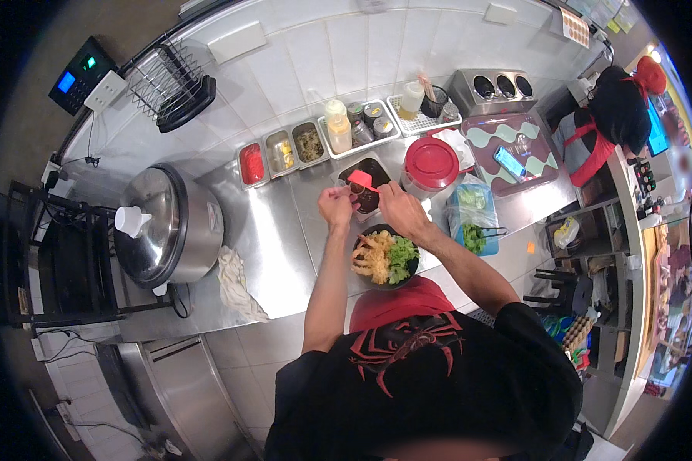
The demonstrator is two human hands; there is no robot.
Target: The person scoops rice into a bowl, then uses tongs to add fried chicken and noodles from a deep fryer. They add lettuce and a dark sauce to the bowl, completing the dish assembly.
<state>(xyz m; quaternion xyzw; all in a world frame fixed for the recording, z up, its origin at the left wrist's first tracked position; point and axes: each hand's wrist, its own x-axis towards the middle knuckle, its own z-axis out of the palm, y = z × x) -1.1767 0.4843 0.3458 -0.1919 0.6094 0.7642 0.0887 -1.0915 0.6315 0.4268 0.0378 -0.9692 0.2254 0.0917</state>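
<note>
My right hand (404, 211) is closed round the handle of a red measuring scoop (361, 179), whose cup is over a metal pan of dark sauce (373, 165). Close by the scoop's cup, my left hand (338, 207) has its fingers pinched together. Whatever is between those fingers is too small to make out. Nearer to me than the pan, a black bowl (396, 285) holds golden fried tempura pieces (372, 257) on its left and green lettuce (402, 257) on its right.
Right of the pan stand a red-lidded tub (430, 163) and a blue container of greens (486, 242). Behind are food pans (282, 154) and a squeeze bottle (337, 127). A large cooker (196, 223) and cloth (237, 284) are at left; another person (603, 127) stands far right.
</note>
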